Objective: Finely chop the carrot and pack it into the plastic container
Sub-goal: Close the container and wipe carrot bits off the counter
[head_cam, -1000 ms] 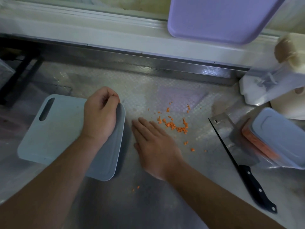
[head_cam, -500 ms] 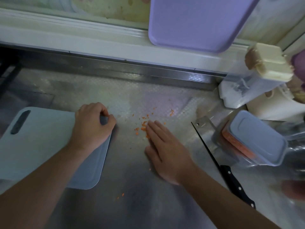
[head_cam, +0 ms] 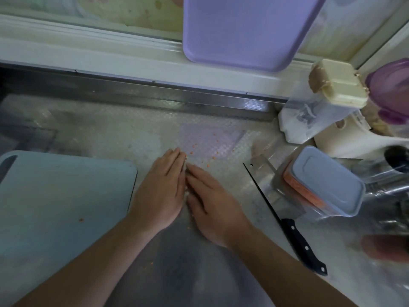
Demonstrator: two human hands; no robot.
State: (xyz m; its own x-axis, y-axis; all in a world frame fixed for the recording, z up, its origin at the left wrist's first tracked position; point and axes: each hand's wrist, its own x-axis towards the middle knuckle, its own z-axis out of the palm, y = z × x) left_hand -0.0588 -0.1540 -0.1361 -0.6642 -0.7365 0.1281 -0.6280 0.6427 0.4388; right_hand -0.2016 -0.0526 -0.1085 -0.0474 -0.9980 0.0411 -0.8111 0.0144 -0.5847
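My left hand and my right hand lie flat on the steel counter, side by side, fingers straight and edges nearly touching. Any carrot caught between them is hidden. A few orange carrot bits lie scattered just beyond the fingertips. The plastic container, with a pale blue lid and orange chopped carrot showing through its side, stands to the right. A black-handled cleaver lies between my right hand and the container. The pale blue cutting board rests to the left of my left hand, untouched.
A purple tray leans against the back wall. At the right stand a clear box with a cream lid, a purple-lidded jar and crinkled clear plastic. A raised steel ledge runs along the back.
My left hand let go of the cutting board's edge and moved right to lie flat against my right hand. The carrot bits have been swept together; fewer lie loose.
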